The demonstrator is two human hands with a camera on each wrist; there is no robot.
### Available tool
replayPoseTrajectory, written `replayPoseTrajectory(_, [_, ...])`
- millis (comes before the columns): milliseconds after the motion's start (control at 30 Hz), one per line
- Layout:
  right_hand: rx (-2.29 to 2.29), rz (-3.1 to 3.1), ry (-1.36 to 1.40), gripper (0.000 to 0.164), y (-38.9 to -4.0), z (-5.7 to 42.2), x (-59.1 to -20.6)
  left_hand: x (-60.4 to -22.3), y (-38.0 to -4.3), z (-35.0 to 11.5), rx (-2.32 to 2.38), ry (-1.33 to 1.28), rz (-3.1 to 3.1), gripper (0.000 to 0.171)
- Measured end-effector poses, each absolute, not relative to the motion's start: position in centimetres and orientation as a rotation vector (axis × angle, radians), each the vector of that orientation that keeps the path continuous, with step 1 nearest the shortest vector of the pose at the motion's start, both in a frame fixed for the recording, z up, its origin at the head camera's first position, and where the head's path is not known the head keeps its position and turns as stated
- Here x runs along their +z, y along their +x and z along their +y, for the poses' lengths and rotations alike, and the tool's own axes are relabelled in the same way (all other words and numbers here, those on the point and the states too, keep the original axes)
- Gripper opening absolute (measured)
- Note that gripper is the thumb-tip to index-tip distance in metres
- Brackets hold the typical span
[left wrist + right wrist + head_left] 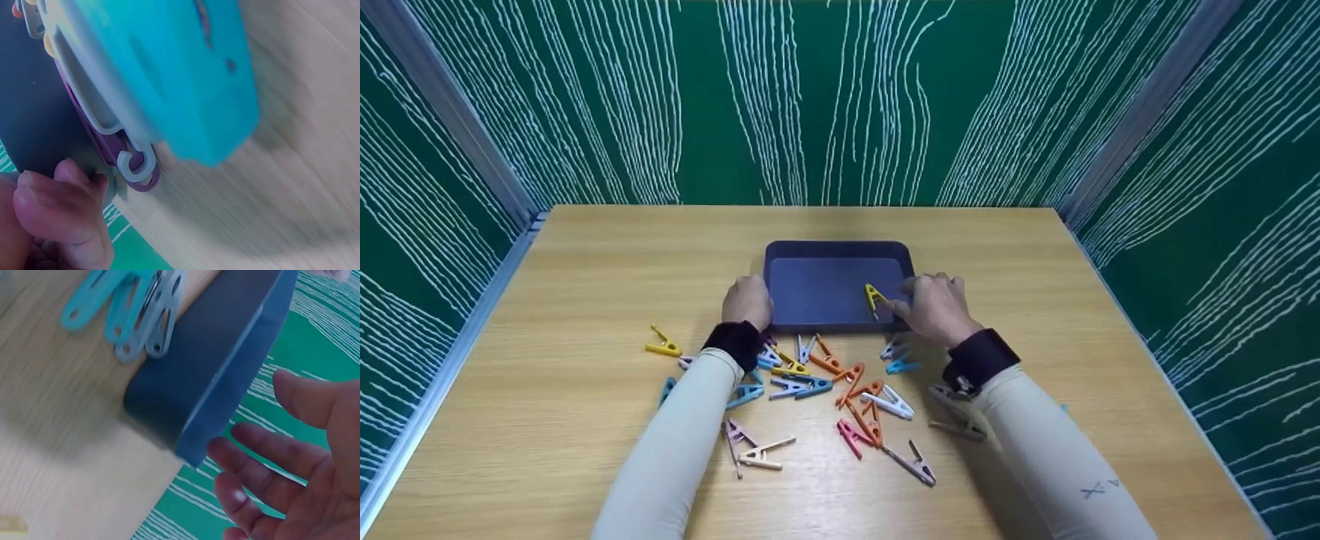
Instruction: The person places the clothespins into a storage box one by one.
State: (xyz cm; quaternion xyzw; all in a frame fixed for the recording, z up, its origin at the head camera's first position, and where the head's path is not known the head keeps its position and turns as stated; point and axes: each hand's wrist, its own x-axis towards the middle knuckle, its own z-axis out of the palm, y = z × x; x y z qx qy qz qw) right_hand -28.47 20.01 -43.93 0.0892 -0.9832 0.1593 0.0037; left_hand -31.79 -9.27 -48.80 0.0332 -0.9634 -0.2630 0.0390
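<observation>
A dark grey rectangular tray [832, 281] lies on the table, with a yellow clothespin [874, 298] inside near its right end. At the tray's left side, my left hand [748, 301] grips the wall with curled fingers; in the left wrist view the fingers [62, 197] bend at the tray's end. My right hand [937, 306] is at the tray's right side, its thumb over the inside. The right wrist view shows this hand [304, 461] with thumb and fingers spread, fingertips close to the tray's corner; whether they touch it I cannot tell.
Many clothespins lie scattered in front of the tray, among them orange ones [851, 382], a pink one [853, 436], a white one [891, 403] and a blue one [814, 386]. A yellow clothespin [664, 345] lies further left. Green walls with white lines [840, 105] enclose the table.
</observation>
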Motion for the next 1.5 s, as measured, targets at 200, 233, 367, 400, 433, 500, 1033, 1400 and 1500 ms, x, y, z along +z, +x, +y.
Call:
replayPoseTrajectory(200, [0.533, -3.054, 0.300, 0.023, -27.4, 23.2, -43.3, -48.9, -31.6, -9.4, -0.788, 0.095, -2.937, 0.023])
replayPoseTrajectory(233, [0.530, -3.051, 0.306, 0.022, -27.3, 23.8, -43.3, -48.9, -31.6, -9.4, -0.792, 0.100, -2.940, 0.023])
replayPoseTrajectory(367, [0.494, -3.070, 0.357, 0.022, -26.7, 26.1, -43.2, -48.7, -31.6, -9.4, -0.808, 0.093, -2.947, 0.024])
replayPoseTrajectory(400, [0.491, -3.088, 0.368, 0.022, -26.6, 26.6, -43.3, -48.7, -31.5, -9.3, -0.810, 0.089, -2.947, 0.023])
replayPoseTrajectory(433, [0.486, -3.108, 0.381, 0.024, -26.5, 27.1, -43.3, -48.6, -31.5, -9.3, -0.809, 0.087, -2.947, 0.023])
replayPoseTrajectory(500, [0.484, -3.162, 0.398, 0.027, -26.3, 28.0, -43.4, -48.5, -31.5, -9.2, -0.808, 0.088, -2.949, 0.023])
replayPoseTrajectory(1033, [0.351, -3.243, 0.498, 0.060, -25.6, 31.3, -46.6, -48.7, -31.7, -9.2, -0.797, 0.090, -2.939, 0.023])
replayPoseTrajectory(1400, [0.340, -3.181, 0.487, 0.041, -25.6, 31.9, -47.5, -49.0, -31.8, -9.1, -0.768, 0.101, -2.924, 0.021])
replayPoseTrajectory(1500, [0.334, -3.173, 0.480, 0.035, -25.6, 31.8, -47.6, -49.0, -31.9, -9.2, -0.765, 0.103, -2.923, 0.020])
